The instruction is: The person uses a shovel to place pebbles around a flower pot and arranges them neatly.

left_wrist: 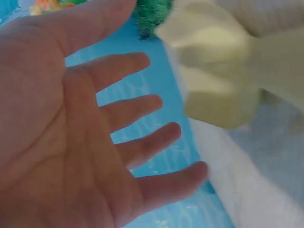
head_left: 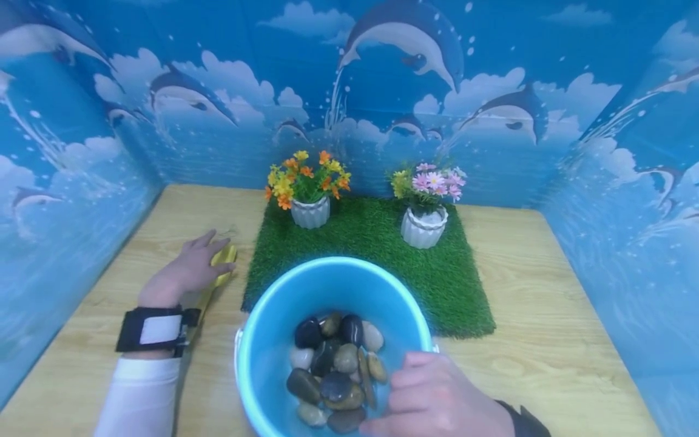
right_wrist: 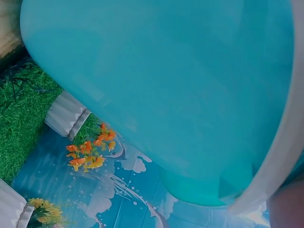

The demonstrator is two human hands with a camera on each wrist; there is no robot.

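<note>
Because its knuckles are bent, the right hand (head_left: 431, 397) reads as closed at the near right rim of a light-blue plastic bucket (head_left: 267, 364), though what its fingertips grip is hidden. The bucket is nearest the person, mouth upward; its white handle (right_wrist: 280, 142) shows in the right wrist view. At the bottom lie smooth pebbles (head_left: 334, 386), black, brown, tan and whitish, piled against one another.

To the bucket's left, the left hand (head_left: 188, 270) is spread, its fingers extended and its palm bare. Just beside its thumb is a long yellow object (head_left: 224, 260), blurred in the left wrist view, too unclear to name.

Farther off, a square artificial-grass mat (head_left: 448, 291) covers part of the wood-grain tabletop (head_left: 524, 273). Toward its far side stand two ribbed white pots, one with yellow and orange artificial flowers (head_left: 306, 176), the other, to its right, with pink and yellow ones (head_left: 434, 180). Behind rises a blue backdrop (head_left: 491, 182) printed with leaping dolphins and clouds.
</note>
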